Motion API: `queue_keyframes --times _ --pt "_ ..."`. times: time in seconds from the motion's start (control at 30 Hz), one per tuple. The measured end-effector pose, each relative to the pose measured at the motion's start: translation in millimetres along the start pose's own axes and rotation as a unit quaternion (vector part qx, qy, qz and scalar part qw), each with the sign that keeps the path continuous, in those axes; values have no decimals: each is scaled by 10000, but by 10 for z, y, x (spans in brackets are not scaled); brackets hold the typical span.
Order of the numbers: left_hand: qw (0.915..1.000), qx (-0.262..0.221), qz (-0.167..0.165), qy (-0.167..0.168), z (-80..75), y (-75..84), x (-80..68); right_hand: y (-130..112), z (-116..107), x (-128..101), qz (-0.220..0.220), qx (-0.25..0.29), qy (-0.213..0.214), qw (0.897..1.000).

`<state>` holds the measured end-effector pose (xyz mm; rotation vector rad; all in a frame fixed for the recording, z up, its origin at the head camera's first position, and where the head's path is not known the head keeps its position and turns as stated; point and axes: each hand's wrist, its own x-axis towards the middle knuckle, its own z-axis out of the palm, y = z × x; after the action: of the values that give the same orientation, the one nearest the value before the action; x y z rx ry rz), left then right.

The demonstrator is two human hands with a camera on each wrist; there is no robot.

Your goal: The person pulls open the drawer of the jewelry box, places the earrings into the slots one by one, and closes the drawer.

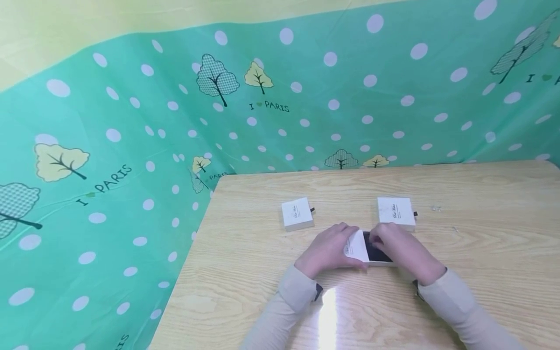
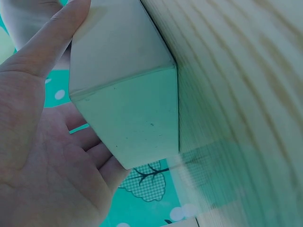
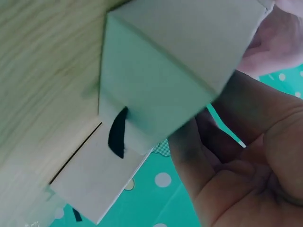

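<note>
My left hand [image 1: 328,249] grips a white drawer-style box [image 1: 358,247] on the table, thumb on the near side and fingers on the far side. The box's inner tray, with a black lining [image 1: 373,251], is slid out to the right. Over that tray bends my right hand [image 1: 400,247], its fingertips down at the lining; whether they pinch something small is hidden. In the left wrist view the closed end of the box [image 2: 130,120] faces the camera. A black pull tab [image 3: 118,132] sticks out of the tray's end in the right wrist view.
Two similar white boxes with black tabs stand farther back, one at the left [image 1: 297,214] and one behind my right hand [image 1: 395,211]. Small clear pieces [image 1: 436,208] lie on the wooden table to the right, with another small piece [image 1: 455,229] nearer. A green dotted cloth [image 1: 306,121] hangs behind.
</note>
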<state>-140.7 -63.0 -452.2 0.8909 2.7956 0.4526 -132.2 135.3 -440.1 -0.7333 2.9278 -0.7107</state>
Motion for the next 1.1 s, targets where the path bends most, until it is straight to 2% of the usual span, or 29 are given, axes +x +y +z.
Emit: queue_keyframes --times 0.33,0.53,0.7,0.9,1.1 --pt "10000 22 -28 5 5 11 -1 79 12 -16 -11 53 250 9997" --pt "9993 277 195 149 50 57 35 92 21 -12 139 239 169 9995" --pt "9981 475 296 270 73 126 91 122 21 -7 52 394 292 9988" --pt "9969 689 236 303 95 140 105 110 28 -16 -33 408 383 9984" --pt "9968 686 188 374 85 140 103 71 25 -23 -79 270 370 9989"
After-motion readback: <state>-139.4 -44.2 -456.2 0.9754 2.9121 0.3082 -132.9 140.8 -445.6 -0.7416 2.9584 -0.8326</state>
